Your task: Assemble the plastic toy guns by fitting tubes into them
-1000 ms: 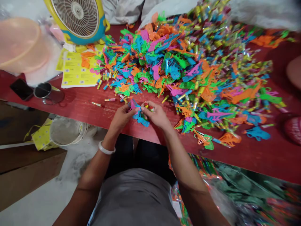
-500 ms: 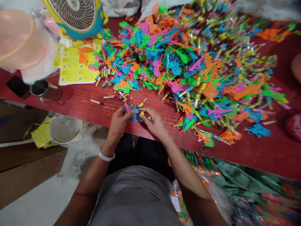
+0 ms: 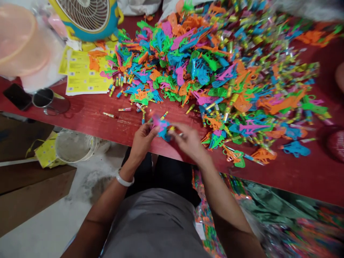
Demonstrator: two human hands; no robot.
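Note:
My left hand [image 3: 144, 140] is closed on a pink and blue plastic toy piece [image 3: 162, 126], smeared by motion, just above the red table [image 3: 126, 129]. To its right, my right hand [image 3: 189, 141] pinches a small tube [image 3: 172, 129] with a yellow end; the fingers hide most of it. A slight gap separates the two hands. Several small striped tubes [image 3: 125, 109] lie on the table beyond them. A large heap of orange, green, blue and pink plastic toy pieces [image 3: 201, 73] spreads behind and to the right.
At the left stand a metal mug [image 3: 57, 104], a dark phone [image 3: 16, 96] and a peach basin [image 3: 16, 39]. Yellow printed sheets [image 3: 80, 73] lie below a fan [image 3: 86, 16]. A bucket [image 3: 75, 145] is on the floor. Bagged toys [image 3: 206, 222] lie under the table.
My hands have moved slightly right and drawn apart. My right hand has pulled away from the plastic toy piece with the small tube, while my left hand keeps its hold.

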